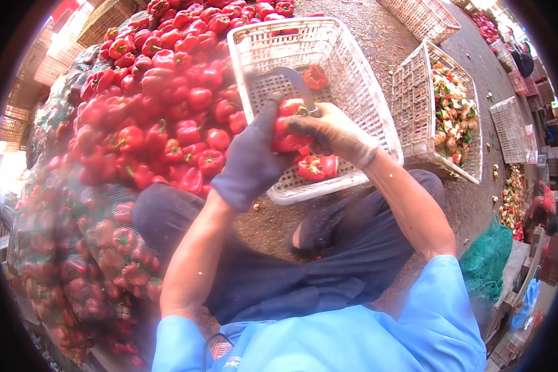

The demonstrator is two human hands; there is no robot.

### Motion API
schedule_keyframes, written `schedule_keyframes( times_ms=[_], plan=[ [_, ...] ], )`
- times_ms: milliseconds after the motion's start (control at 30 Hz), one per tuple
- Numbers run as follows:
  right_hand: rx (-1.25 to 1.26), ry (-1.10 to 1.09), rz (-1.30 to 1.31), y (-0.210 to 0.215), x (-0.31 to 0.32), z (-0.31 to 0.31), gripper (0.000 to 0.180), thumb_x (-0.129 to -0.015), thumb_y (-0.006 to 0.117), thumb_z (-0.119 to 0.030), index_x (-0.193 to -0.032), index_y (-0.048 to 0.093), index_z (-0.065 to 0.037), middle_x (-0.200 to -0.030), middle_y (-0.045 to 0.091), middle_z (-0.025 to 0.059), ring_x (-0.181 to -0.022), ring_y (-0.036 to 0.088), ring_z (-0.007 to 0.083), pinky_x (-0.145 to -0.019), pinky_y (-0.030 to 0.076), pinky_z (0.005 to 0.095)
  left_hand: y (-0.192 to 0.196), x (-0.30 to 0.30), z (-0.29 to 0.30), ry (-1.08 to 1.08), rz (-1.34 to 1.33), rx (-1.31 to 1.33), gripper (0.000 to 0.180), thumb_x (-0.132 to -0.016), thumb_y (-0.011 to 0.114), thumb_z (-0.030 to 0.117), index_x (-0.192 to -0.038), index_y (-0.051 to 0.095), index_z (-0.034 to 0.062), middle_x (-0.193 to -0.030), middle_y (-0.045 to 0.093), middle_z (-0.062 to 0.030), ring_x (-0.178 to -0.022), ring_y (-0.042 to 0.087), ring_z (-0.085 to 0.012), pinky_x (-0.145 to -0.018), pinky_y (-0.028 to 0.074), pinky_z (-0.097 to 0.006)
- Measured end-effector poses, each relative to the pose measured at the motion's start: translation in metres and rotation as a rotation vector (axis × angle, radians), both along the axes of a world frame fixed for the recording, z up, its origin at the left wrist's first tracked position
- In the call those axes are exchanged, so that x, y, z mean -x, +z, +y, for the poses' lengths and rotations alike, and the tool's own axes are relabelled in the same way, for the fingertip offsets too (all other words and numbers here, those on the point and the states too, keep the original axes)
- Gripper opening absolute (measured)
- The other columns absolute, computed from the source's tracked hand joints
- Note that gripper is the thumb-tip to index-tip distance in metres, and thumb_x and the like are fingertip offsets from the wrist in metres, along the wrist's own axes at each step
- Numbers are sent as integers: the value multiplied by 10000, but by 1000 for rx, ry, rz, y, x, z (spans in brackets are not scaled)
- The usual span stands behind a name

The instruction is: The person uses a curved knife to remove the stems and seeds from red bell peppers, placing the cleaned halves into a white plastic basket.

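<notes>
My left hand [254,155], in a purple-grey glove, is closed round a red bell pepper [286,135]. My right hand [344,133] wears a pale glove with dark fingers and grips a curved knife [296,85], its handle hidden in the fist. The bent blade rises above the pepper's stem end, and the right fingers also touch the pepper. Both hands are over a white plastic crate [358,87] with slatted walls. Inside it lie a cut red pepper piece [315,77] at the far side and opened pepper pieces [311,167] nearer me.
A large heap of red peppers [186,130] spreads to my left, with full mesh sacks [87,248] beside it. To the right stands a crate [413,93] of pepper scraps [456,118]. My crossed legs [304,279] are below the crate; a green net sack [487,263] lies at right.
</notes>
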State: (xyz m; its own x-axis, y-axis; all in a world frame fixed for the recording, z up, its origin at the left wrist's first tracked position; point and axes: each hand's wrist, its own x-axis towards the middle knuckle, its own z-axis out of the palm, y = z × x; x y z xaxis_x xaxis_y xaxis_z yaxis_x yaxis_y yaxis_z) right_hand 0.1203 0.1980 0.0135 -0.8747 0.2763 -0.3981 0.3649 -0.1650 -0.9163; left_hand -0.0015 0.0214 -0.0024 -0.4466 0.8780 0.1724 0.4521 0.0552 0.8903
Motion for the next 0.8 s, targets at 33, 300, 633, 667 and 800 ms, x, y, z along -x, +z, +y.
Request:
schedule_keyframes(
  times_ms=[33, 300, 633, 667, 800],
  plan=[
    [-6, -24, 3, -4, -2, 2, 469, -955, 829, -459, -1220, 724, -87, -908, 712, -40, -658, 572, 16, -558, 438, 186, 3, 3, -1, -57, -119, 5, 934, -873, 862, 93, -1655, 354, 51, -1413, 682, -212, -1222, 723, -241, -982, 602, -379],
    [-186, 81, -136, 4, 5, -8, 427, -906, 858, -385, -1177, 717, -86, -858, 697, -28, -632, 582, 30, -555, 457, 198, -18, 12, 18, -77, -635, -135, 580, -1077, 634, 394, -1469, 570, -28, -1323, 688, -114, -1203, 642, -170, -1036, 518, -319],
    [-399, -101, 162, -28, 5, -2, 433, -887, 906, -351, -1165, 736, -66, -908, 738, -5, -741, 658, 46, -624, 516, 210, -35, 10, 40, 337, -264, -48, 423, -1009, 703, 386, -1141, 776, -9, -1073, 784, -160, -973, 735, -192, -881, 562, -341],
    [-503, -145, 168, -25, 6, -6, 430, -888, 907, -347, -1151, 738, -51, -903, 748, 16, -748, 679, 78, -644, 536, 247, -44, 13, 40, 361, -212, -54, 429, -1003, 709, 393, -1135, 778, -10, -1060, 786, -159, -971, 736, -193, -881, 561, -342],
    [-374, -235, 115, -1, 9, -14, 441, -897, 905, -377, -1136, 730, -50, -919, 753, 21, -741, 692, 81, -636, 547, 245, -47, 26, 46, 346, -188, -115, 472, -946, 769, 406, -1109, 777, -36, -987, 798, -155, -904, 724, -166, -837, 565, -329]
  ],
)
